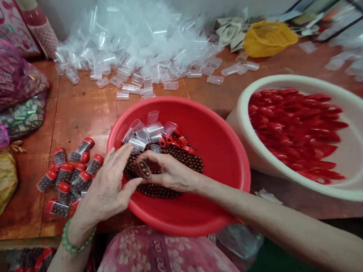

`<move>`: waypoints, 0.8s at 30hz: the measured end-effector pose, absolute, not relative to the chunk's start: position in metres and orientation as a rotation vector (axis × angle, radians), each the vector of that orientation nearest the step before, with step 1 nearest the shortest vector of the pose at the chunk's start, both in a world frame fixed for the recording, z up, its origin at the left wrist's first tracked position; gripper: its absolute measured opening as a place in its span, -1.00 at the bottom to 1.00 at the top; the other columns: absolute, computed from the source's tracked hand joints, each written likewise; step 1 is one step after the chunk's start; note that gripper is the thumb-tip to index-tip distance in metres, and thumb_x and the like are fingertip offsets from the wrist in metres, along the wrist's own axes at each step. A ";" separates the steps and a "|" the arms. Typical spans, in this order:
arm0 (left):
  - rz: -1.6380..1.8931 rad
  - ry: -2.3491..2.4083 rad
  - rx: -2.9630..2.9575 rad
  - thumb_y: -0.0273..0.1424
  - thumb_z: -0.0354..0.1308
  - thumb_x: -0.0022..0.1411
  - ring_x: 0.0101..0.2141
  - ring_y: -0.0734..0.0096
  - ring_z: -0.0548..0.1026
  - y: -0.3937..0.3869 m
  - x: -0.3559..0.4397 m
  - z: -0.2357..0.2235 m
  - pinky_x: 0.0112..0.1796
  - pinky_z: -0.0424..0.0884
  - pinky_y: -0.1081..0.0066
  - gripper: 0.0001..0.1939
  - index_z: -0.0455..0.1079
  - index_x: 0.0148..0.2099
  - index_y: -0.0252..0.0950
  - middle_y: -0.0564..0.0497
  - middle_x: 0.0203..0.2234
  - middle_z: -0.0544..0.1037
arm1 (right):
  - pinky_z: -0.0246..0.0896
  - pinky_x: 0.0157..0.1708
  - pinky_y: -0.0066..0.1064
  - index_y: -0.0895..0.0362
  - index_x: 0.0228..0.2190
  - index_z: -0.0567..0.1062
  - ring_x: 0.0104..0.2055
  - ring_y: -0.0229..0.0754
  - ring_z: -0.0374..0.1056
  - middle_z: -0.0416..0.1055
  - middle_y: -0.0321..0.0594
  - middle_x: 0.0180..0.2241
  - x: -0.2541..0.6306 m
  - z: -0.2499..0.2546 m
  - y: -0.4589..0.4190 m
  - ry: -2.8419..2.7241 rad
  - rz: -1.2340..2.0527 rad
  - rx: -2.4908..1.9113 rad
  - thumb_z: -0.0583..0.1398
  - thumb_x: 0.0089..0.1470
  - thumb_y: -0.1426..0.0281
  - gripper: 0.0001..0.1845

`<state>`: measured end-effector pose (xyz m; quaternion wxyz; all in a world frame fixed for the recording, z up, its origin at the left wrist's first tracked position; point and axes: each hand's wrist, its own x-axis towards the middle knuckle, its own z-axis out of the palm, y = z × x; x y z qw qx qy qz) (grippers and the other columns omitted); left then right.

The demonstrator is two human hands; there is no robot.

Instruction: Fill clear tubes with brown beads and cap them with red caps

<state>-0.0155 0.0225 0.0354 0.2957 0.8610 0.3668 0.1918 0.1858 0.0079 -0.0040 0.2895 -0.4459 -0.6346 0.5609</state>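
Observation:
A red basin (218, 150) sits in front of me on the wooden table, holding small brown beads (182, 158), several clear plastic tubes (147, 131) and a few red caps (178, 143). My right hand (171, 172) pinches a clear tube with beads inside (143, 168) over the beads. My left hand (107, 187) rests at the basin's near left rim, fingers spread and slightly curled, thumb reaching toward that tube. A green bead bracelet is on my left wrist.
Filled red-capped tubes (67, 173) lie left of the basin. A white basin of red caps (298, 131) stands at the right. A large heap of empty clear tubes (135, 45) fills the back, with a yellow basket (267, 38) and plastic bags (11, 87) nearby.

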 end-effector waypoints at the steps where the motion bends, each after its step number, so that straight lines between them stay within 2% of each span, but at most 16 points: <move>1: 0.490 0.964 2.301 -0.28 0.11 0.26 0.26 0.07 0.17 0.022 -0.014 0.036 0.22 0.11 -0.02 -0.34 0.02 0.32 -0.37 -0.30 0.25 0.23 | 0.27 -0.18 -0.36 0.14 -0.23 0.37 -0.27 -0.25 0.31 0.39 -0.28 -0.29 0.188 0.001 0.007 -1.704 1.471 -1.154 0.26 0.00 0.40 -0.74; 3: 0.491 0.947 2.272 -0.30 0.11 0.26 0.25 0.07 0.19 0.022 -0.006 0.035 0.21 0.14 -0.03 -0.37 0.07 0.30 -0.39 -0.31 0.23 0.25 | 0.26 -0.14 -0.36 0.14 -0.23 0.39 -0.23 -0.25 0.32 0.41 -0.26 -0.26 0.190 0.010 0.005 -1.714 1.404 -1.099 0.24 0.02 0.41 -0.78; 6: 0.557 0.896 2.031 -0.36 0.07 0.28 0.15 0.17 0.35 0.022 0.009 0.033 0.16 0.26 0.09 -0.51 0.22 0.22 -0.37 -0.24 0.14 0.39 | 0.26 -0.27 -0.42 0.16 -0.35 0.42 -0.33 -0.27 0.32 0.41 -0.31 -0.39 0.194 0.018 0.001 -1.732 1.363 -1.086 0.19 0.08 0.38 -0.90; 9: 0.597 0.829 1.686 -0.36 0.11 0.26 0.03 0.25 0.48 0.021 0.020 0.031 0.11 0.33 0.16 -0.58 0.33 0.16 -0.29 -0.12 0.02 0.52 | 0.24 -0.37 -0.46 0.17 -0.45 0.43 -0.44 -0.31 0.29 0.38 -0.34 -0.49 0.198 0.027 -0.003 -1.756 1.363 -1.142 0.15 0.11 0.37 -0.85; 14: 0.680 0.728 1.215 -0.30 0.20 0.19 -0.09 0.26 0.54 0.019 0.030 0.028 0.02 0.41 0.21 -0.65 0.43 0.01 -0.30 -0.10 -0.09 0.58 | 0.31 -0.29 -0.42 0.16 -0.35 0.49 -0.33 -0.25 0.40 0.50 -0.26 -0.38 0.209 0.047 -0.009 -1.693 1.343 -1.253 0.20 0.09 0.35 -0.87; 17: 0.695 0.657 1.010 -0.18 0.21 0.15 -0.17 0.25 0.57 0.018 0.032 0.026 -0.13 0.50 0.26 -0.55 0.39 0.03 -0.31 -0.15 -0.10 0.56 | 0.35 -0.34 -0.42 0.15 -0.28 0.49 -0.37 -0.26 0.43 0.53 -0.24 -0.39 0.214 0.057 -0.011 -1.601 1.355 -1.247 0.23 0.06 0.32 -0.82; 19: 0.737 0.640 0.998 -0.15 0.21 0.15 -0.17 0.22 0.57 0.018 0.030 0.027 -0.17 0.51 0.27 -0.52 0.37 0.04 -0.31 -0.18 -0.08 0.55 | 0.38 -0.33 -0.41 0.14 -0.22 0.48 -0.34 -0.24 0.46 0.54 -0.21 -0.36 0.216 0.062 -0.012 -1.551 1.350 -1.224 0.25 0.04 0.32 -0.76; 24: 0.803 0.768 1.348 -0.31 0.13 0.23 -0.15 0.31 0.54 0.017 0.026 0.036 -0.06 0.44 0.28 -0.74 0.41 -0.06 -0.31 -0.11 -0.13 0.57 | 0.38 -0.22 -0.34 0.13 -0.26 0.49 -0.28 -0.21 0.45 0.54 -0.20 -0.31 0.223 0.065 -0.010 -1.655 1.171 -1.280 0.27 0.02 0.35 -0.80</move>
